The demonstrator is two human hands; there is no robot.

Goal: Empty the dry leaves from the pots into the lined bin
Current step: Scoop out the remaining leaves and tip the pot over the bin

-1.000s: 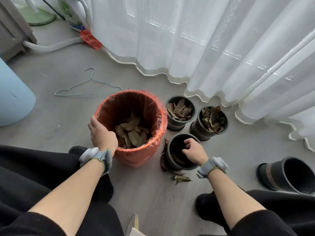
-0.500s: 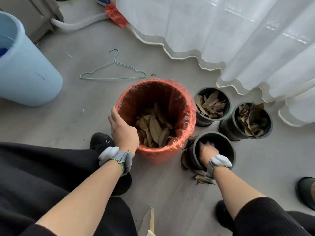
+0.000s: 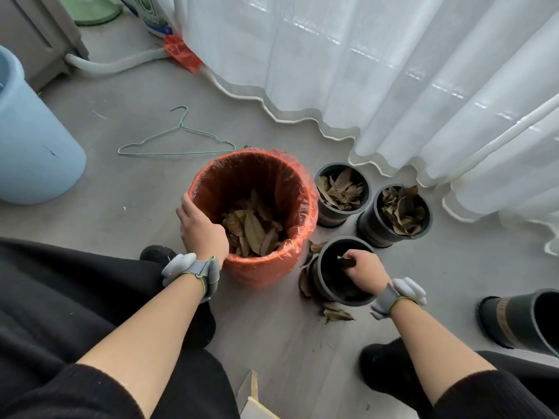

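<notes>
Lined bin [image 3: 257, 270] just beside leaf-filled pot [image 3: 328, 217]

The bin [image 3: 257, 272] stands on the floor [image 3: 130, 204] with leaves [image 3: 252, 229] in it. Just right of it stands the near pot [image 3: 317, 276], with loose leaves [image 3: 337, 314] around its foot. Behind that, before the curtain [image 3: 393, 86], two filled pots stand side by side: the left pot [image 3: 329, 217] and the right pot [image 3: 370, 229]. Far right lies a tipped pot [image 3: 514, 325]. A hanger [image 3: 178, 143] lies behind the bin, and a bucket [image 3: 36, 152] stands far left.

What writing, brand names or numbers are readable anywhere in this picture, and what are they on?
Nothing can be read.
White container: green-and-blue label, too blurred.
Orange-red packet on the floor: print too blurred.
Brown band on the tipped pot: no legible writing.
</notes>
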